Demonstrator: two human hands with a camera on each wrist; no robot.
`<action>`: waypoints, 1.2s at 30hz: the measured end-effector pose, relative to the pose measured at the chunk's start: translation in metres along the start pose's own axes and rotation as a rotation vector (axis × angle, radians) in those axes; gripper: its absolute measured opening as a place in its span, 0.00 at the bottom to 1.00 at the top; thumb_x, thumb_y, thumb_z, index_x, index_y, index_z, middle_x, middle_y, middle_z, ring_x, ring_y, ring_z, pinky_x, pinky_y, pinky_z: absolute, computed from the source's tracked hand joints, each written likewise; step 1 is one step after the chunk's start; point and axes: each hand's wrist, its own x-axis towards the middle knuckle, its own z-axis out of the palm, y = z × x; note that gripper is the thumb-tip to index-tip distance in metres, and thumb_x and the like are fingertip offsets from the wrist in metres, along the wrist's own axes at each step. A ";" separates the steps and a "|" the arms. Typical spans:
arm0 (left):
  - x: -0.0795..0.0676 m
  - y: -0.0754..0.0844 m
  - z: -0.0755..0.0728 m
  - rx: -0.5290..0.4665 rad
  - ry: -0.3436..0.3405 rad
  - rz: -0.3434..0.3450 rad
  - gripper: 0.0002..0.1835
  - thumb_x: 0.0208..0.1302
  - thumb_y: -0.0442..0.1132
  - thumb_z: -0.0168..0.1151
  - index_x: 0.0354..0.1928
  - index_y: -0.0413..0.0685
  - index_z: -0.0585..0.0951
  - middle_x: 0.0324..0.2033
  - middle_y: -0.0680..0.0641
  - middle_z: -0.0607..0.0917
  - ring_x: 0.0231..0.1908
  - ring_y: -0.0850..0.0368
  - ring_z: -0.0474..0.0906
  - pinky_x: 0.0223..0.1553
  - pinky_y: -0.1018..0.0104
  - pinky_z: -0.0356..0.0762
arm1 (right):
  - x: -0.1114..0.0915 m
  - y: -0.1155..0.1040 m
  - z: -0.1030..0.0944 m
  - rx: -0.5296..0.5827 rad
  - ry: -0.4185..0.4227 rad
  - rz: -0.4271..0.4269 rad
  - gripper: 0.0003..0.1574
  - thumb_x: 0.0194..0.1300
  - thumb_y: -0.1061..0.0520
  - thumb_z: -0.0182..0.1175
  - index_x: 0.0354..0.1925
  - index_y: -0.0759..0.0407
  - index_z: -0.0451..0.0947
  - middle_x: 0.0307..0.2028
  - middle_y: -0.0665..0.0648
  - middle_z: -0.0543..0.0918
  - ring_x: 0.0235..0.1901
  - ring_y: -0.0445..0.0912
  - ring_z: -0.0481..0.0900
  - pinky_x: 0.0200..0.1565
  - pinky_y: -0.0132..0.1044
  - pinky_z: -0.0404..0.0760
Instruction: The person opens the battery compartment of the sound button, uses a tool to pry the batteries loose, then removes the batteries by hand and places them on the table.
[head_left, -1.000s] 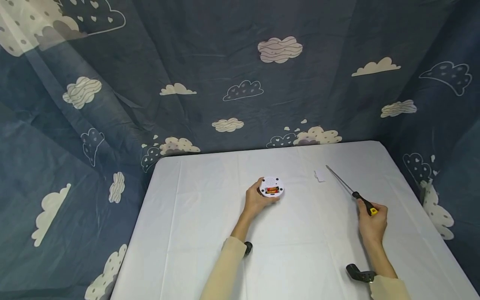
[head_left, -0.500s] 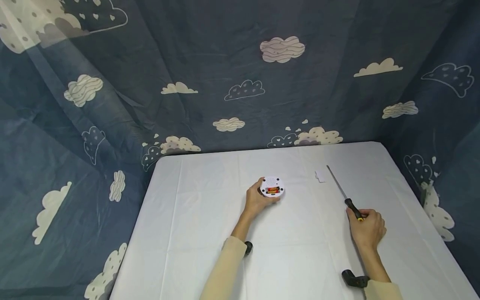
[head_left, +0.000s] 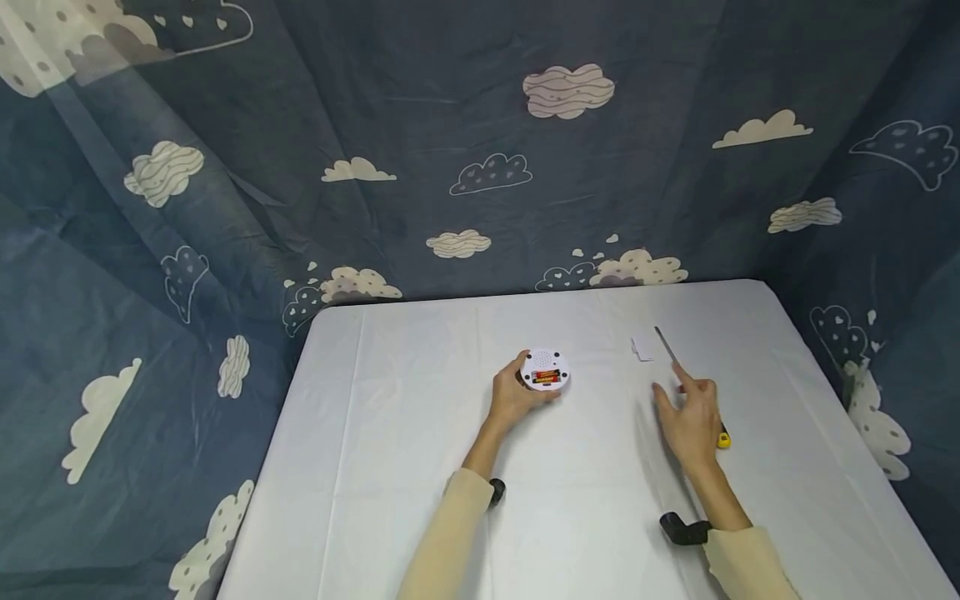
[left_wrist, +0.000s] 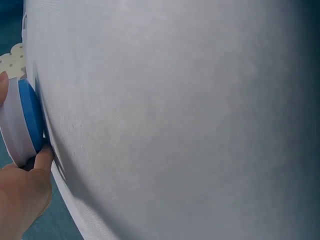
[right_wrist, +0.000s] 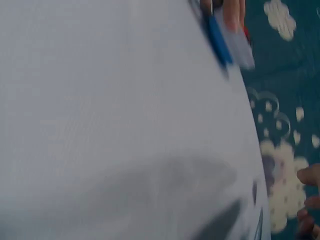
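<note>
My left hand [head_left: 513,398] grips a round white device [head_left: 546,360] by its left side, thumb along the lower edge. Red batteries [head_left: 546,377] sit exposed in its underside, which faces up towards the head camera. A blue face [left_wrist: 31,115] shows on the device's other side in the left wrist view. My right hand [head_left: 690,421], fingers apart and extended, is over a screwdriver [head_left: 723,440] that lies on the table with its blade pointing away. The hand hides most of the handle; only its yellow end shows. In the right wrist view, fingertips [right_wrist: 310,175] appear at the right edge.
A small white plastic piece [head_left: 641,350], probably a cover, lies left of the screwdriver's tip. White cloth covers the table [head_left: 405,400]. A dark blue cloud-print curtain [head_left: 420,125] closes off the back and sides.
My right hand has moved left and forward and let go of the screwdriver, which now lies on the table. My left hand holds the device in nearly the same place.
</note>
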 end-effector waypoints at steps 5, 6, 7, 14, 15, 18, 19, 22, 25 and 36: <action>0.002 -0.001 0.000 0.015 0.005 0.014 0.55 0.43 0.38 0.87 0.74 0.37 0.68 0.71 0.38 0.76 0.73 0.46 0.71 0.75 0.57 0.69 | 0.004 -0.038 0.039 0.132 -0.254 -0.184 0.29 0.71 0.56 0.67 0.67 0.61 0.77 0.30 0.60 0.76 0.26 0.44 0.67 0.27 0.34 0.66; 0.002 -0.001 0.000 0.017 0.004 0.021 0.55 0.43 0.38 0.87 0.74 0.37 0.69 0.71 0.38 0.76 0.72 0.47 0.71 0.75 0.57 0.70 | 0.005 -0.044 0.046 0.158 -0.304 -0.201 0.29 0.71 0.56 0.66 0.67 0.61 0.78 0.30 0.58 0.76 0.26 0.42 0.67 0.27 0.32 0.66; 0.003 -0.001 0.001 0.015 0.000 0.029 0.54 0.43 0.38 0.87 0.74 0.37 0.69 0.70 0.38 0.76 0.72 0.47 0.72 0.75 0.58 0.70 | 0.006 -0.049 0.053 0.180 -0.343 -0.211 0.28 0.71 0.56 0.67 0.66 0.61 0.78 0.29 0.58 0.76 0.26 0.42 0.66 0.27 0.30 0.66; 0.006 -0.002 0.003 0.037 -0.004 0.064 0.53 0.42 0.39 0.88 0.73 0.37 0.71 0.69 0.38 0.77 0.70 0.49 0.75 0.72 0.59 0.73 | 0.012 -0.071 0.083 0.204 -0.412 -0.207 0.20 0.68 0.56 0.70 0.56 0.62 0.86 0.25 0.57 0.75 0.26 0.43 0.65 0.28 0.30 0.63; 0.006 -0.002 0.003 0.043 -0.002 0.065 0.53 0.42 0.39 0.88 0.73 0.37 0.71 0.69 0.38 0.77 0.69 0.49 0.75 0.72 0.59 0.73 | 0.013 -0.073 0.084 0.201 -0.402 -0.207 0.19 0.67 0.57 0.71 0.54 0.62 0.87 0.25 0.57 0.75 0.26 0.43 0.65 0.28 0.31 0.63; 0.005 -0.002 0.001 0.048 0.001 0.063 0.54 0.42 0.39 0.88 0.73 0.36 0.70 0.70 0.37 0.77 0.70 0.48 0.74 0.73 0.58 0.73 | 0.015 -0.076 0.086 0.182 -0.383 -0.214 0.15 0.63 0.58 0.73 0.48 0.63 0.90 0.24 0.56 0.74 0.25 0.43 0.65 0.27 0.32 0.62; 0.005 -0.002 0.001 0.049 0.002 0.061 0.54 0.42 0.39 0.88 0.73 0.36 0.70 0.70 0.37 0.77 0.70 0.48 0.74 0.73 0.58 0.72 | 0.016 -0.078 0.086 0.174 -0.383 -0.216 0.14 0.62 0.58 0.74 0.46 0.63 0.90 0.24 0.56 0.74 0.25 0.43 0.66 0.28 0.32 0.63; 0.004 -0.002 -0.001 0.053 0.001 0.061 0.54 0.42 0.38 0.88 0.73 0.35 0.70 0.70 0.37 0.76 0.71 0.47 0.74 0.74 0.58 0.72 | 0.019 -0.080 0.086 0.165 -0.399 -0.196 0.12 0.61 0.58 0.75 0.41 0.64 0.90 0.26 0.57 0.77 0.27 0.44 0.69 0.30 0.32 0.65; 0.003 -0.002 -0.001 0.058 -0.006 0.064 0.54 0.43 0.38 0.88 0.73 0.36 0.70 0.69 0.38 0.78 0.70 0.48 0.74 0.73 0.58 0.72 | 0.022 -0.082 0.084 0.172 -0.442 -0.141 0.12 0.61 0.59 0.76 0.40 0.66 0.89 0.27 0.57 0.78 0.29 0.44 0.70 0.31 0.31 0.66; 0.002 -0.002 -0.001 0.031 -0.001 0.054 0.53 0.43 0.39 0.87 0.73 0.37 0.70 0.68 0.39 0.79 0.69 0.49 0.74 0.74 0.56 0.71 | 0.029 -0.083 0.076 0.219 -0.466 -0.078 0.13 0.61 0.56 0.76 0.39 0.66 0.89 0.23 0.50 0.69 0.22 0.40 0.63 0.24 0.29 0.60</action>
